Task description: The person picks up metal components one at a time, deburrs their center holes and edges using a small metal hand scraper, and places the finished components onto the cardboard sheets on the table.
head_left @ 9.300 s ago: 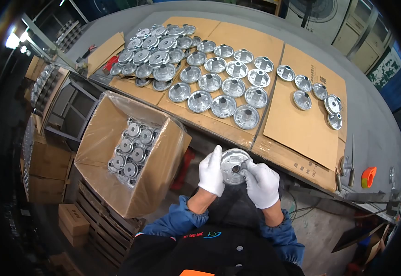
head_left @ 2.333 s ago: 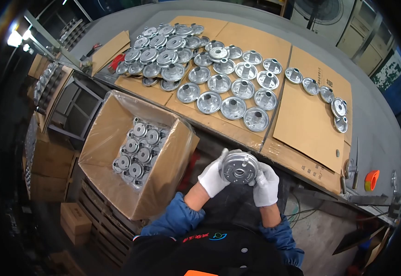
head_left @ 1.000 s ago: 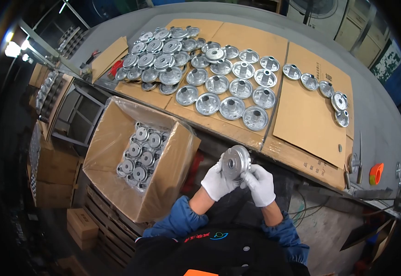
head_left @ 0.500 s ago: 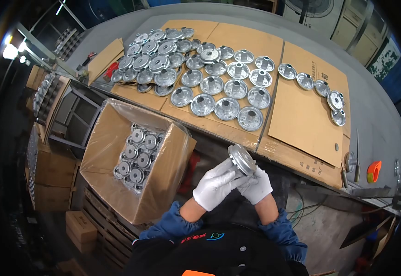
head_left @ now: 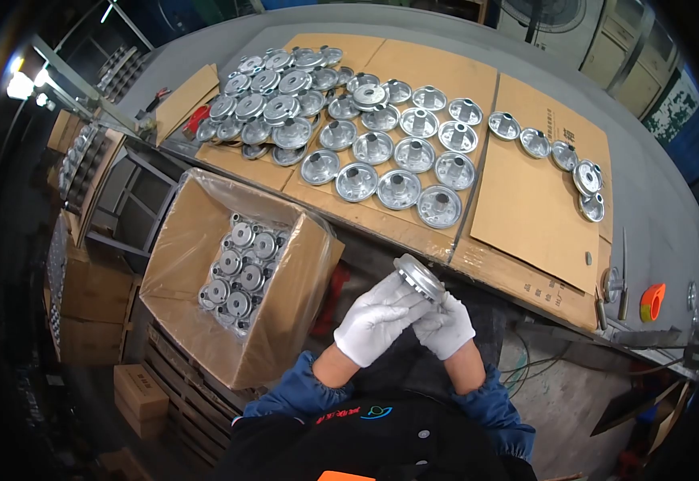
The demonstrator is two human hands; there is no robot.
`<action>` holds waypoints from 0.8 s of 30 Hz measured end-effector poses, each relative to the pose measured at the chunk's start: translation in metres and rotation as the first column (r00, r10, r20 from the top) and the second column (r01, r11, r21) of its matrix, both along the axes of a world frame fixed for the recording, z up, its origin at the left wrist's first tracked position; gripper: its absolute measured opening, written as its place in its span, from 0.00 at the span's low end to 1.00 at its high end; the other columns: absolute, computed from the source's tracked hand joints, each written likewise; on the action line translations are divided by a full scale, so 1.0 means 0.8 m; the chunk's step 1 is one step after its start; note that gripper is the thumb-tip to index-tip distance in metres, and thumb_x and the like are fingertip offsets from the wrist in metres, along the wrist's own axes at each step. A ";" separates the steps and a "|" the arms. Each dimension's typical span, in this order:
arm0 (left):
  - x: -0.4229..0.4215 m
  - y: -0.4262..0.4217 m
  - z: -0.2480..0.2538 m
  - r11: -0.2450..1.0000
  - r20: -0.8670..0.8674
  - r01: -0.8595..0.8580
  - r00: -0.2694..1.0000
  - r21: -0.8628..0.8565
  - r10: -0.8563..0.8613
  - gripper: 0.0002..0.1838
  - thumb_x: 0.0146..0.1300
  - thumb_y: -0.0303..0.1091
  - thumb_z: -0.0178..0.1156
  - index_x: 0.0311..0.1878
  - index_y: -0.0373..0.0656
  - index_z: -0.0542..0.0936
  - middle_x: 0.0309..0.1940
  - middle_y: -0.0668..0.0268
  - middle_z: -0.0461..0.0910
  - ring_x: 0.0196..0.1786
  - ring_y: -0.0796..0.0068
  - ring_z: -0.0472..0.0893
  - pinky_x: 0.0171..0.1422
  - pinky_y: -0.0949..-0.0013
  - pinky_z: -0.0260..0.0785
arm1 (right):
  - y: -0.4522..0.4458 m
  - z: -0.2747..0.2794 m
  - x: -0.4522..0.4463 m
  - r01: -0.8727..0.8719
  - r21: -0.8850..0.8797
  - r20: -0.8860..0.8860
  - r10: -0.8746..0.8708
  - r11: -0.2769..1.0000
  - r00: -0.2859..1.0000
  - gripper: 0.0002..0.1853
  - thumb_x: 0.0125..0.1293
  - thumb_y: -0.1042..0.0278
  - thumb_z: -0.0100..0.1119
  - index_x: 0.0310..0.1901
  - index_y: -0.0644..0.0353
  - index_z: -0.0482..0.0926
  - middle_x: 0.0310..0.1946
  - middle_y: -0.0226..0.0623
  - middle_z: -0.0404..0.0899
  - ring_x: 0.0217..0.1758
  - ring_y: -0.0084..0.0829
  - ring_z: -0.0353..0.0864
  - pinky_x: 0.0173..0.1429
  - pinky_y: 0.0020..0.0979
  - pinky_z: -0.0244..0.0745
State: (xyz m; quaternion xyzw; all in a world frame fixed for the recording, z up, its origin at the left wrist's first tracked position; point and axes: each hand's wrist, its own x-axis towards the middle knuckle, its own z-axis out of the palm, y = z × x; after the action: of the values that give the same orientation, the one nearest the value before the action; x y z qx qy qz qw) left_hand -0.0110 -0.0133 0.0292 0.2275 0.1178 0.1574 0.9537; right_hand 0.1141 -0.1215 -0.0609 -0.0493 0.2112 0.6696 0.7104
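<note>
Between my two white-gloved hands, in front of my body, is a round cast metal part [head_left: 420, 277], tilted with its rim to the upper left. My left hand [head_left: 379, 319] is closed on its lower left side. From below right, my right hand [head_left: 444, 325] grips the same part, its fingertips partly hidden behind the rim. Just beyond lies the cardboard-covered table edge, with rows of similar metal parts [head_left: 398, 189], hollow side up. Left of my hands stands a plastic-lined carton [head_left: 315, 276] holding several such parts [head_left: 251, 278].
Metal parts [head_left: 280, 108] are piled at the table's back left. A curved line of them [head_left: 564, 155] lies on a cardboard sheet [head_left: 518, 216] at right. An orange tape roll [head_left: 652, 301] and tools [head_left: 624, 301] lie farther right. The carton rests on a wooden pallet [head_left: 181, 377].
The metal part has turned slightly in my hands, its rim tilting a little more. Both hands stay in nearly the same place. The view has shifted slightly.
</note>
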 end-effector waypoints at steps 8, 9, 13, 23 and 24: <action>0.000 0.003 -0.014 0.979 0.000 -0.094 0.995 -0.179 0.096 0.38 0.50 0.12 0.42 0.69 0.31 0.50 0.69 0.47 0.54 0.73 0.51 0.53 0.76 0.53 0.47 | -0.004 0.004 -0.007 0.083 -0.023 -0.060 -0.084 0.996 0.995 0.12 0.70 0.64 0.43 0.43 0.55 0.78 0.33 0.25 0.84 0.12 0.08 0.64 0.23 0.18 0.64; 0.000 0.003 -0.014 0.979 0.000 -0.095 0.995 -0.180 0.097 0.38 0.50 0.12 0.42 0.69 0.31 0.50 0.69 0.47 0.54 0.73 0.51 0.53 0.76 0.53 0.47 | -0.005 0.004 -0.007 0.082 -0.005 -0.061 -0.082 0.997 0.995 0.12 0.70 0.64 0.43 0.43 0.54 0.78 0.34 0.26 0.84 0.12 0.08 0.64 0.23 0.18 0.64; 0.000 0.002 -0.014 0.986 -0.004 -0.081 0.997 -0.146 0.082 0.36 0.52 0.14 0.43 0.69 0.31 0.52 0.68 0.47 0.56 0.72 0.51 0.56 0.75 0.52 0.49 | -0.004 -0.011 -0.006 0.075 0.040 -0.053 -0.073 0.996 0.996 0.13 0.70 0.65 0.42 0.44 0.55 0.78 0.35 0.26 0.85 0.12 0.08 0.64 0.23 0.17 0.64; -0.004 -0.011 -0.032 0.874 -0.327 -0.093 0.904 0.476 0.275 0.17 0.68 0.30 0.52 0.55 0.28 0.73 0.49 0.61 0.75 0.49 0.76 0.75 0.55 0.74 0.66 | -0.001 -0.018 -0.006 -0.008 0.079 0.219 -0.010 0.997 0.976 0.18 0.68 0.64 0.46 0.55 0.63 0.72 0.49 0.41 0.77 0.39 0.24 0.79 0.34 0.25 0.76; -0.006 -0.009 -0.032 0.875 -0.327 -0.093 0.905 0.476 0.273 0.17 0.68 0.30 0.52 0.55 0.28 0.73 0.49 0.61 0.75 0.49 0.76 0.75 0.55 0.74 0.66 | 0.000 -0.010 -0.009 0.017 0.061 0.328 -0.036 0.998 0.944 0.19 0.67 0.63 0.48 0.57 0.62 0.70 0.52 0.41 0.76 0.42 0.28 0.78 0.38 0.29 0.76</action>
State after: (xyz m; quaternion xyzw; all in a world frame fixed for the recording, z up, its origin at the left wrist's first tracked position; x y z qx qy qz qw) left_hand -0.0158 -0.0208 0.0039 0.4553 0.2840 0.2239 0.8136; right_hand 0.1069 -0.1216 -0.0690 -0.1374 0.0711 0.6480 0.7457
